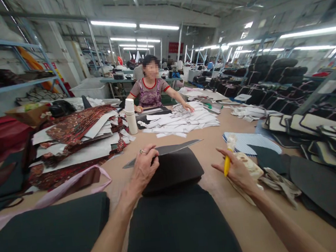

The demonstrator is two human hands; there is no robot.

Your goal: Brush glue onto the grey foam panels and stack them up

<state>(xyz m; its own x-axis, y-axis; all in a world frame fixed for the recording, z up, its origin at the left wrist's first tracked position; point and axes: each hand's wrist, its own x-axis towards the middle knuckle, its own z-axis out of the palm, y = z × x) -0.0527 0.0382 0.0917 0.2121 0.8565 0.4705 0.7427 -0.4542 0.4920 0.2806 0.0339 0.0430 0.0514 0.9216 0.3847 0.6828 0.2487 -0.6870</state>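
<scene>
My left hand, a ring on one finger, has its fingers curled on a thin grey sheet with a pale edge. That sheet is tilted above a stack of dark fabric pieces. Off to the right, my right hand grips a yellow-handled tool with a whitish upper end; its exact kind I cannot make out. Some of its fingers point out to the left. Nearer to me, between my forearms, lies a larger stack of dark green-black panels.
Another dark panel stack lies at left, below patterned fabric piles. A white bottle stands near white strips, which a co-worker across the table touches. At right are a pale block, crumpled cloth and dark pieces.
</scene>
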